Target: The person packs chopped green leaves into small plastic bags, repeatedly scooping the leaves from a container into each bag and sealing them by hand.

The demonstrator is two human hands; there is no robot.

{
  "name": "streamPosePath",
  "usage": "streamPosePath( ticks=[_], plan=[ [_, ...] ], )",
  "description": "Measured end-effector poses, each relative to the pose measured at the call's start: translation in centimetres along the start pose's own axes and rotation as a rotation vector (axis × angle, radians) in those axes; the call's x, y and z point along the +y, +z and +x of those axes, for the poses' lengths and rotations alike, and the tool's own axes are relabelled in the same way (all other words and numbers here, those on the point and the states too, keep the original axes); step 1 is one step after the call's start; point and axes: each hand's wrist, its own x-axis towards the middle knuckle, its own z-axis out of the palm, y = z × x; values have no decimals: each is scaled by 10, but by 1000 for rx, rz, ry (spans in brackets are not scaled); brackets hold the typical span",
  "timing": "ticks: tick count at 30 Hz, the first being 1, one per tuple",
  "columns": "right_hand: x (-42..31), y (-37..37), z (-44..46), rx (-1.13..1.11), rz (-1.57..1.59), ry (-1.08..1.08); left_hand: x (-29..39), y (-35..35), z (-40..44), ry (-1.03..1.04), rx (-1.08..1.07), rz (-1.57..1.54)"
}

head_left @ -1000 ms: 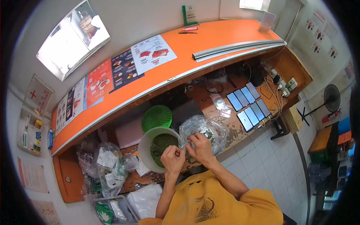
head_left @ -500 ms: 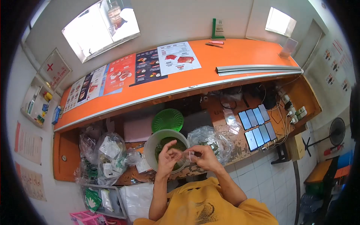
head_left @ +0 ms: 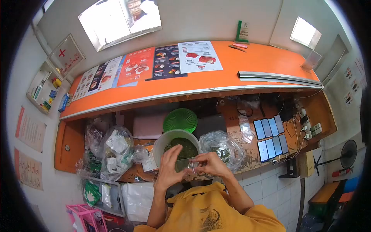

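A round whitish tub with dark green, wet-looking contents stands on the lower shelf, right in front of me. Over its near rim, my left hand has its fingers raised and apart, holding nothing that I can see. My right hand is pinched on a thin white rubber band, which hangs as a loop between the two hands. Some clear film seems to be there too, but I cannot make out its shape. To the right of the tub lies a clear plastic bag with green stuff inside.
A green ribbed lid lies behind the tub. Several phones with cables lie on the right. Filled plastic bags sit on the left, above a grey crate. The orange counter overhangs the shelf.
The left hand has moved away from the right, and its fingers have spread. The white loop now hangs longer below the right fingers. The whole view has shifted slightly.
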Motion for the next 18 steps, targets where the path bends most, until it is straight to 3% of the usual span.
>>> streamPosePath(
  ticks=[3, 7, 12, 15, 17, 18],
  plan=[
    [10, 6, 3, -5, -232, -119, 1, 0, -14, 13, -289, 72],
    [2, 21, 1, -75, -284, -24, -16, 13, -42, -19, -258, 67],
    [5, 31, 16, -212, -135, -75, -26, 22, -83, -159, -37, -35],
    [12, 39, 47, -187, -44, 99, -32, 20, -101, -288, 62, -94],
    [36, 52, 80, -66, -378, 59, -32, 14, -108, -367, 138, -87],
    [69, 58, 98, -62, -575, -73, -33, 11, -112, -404, 174, -84]
  ],
)
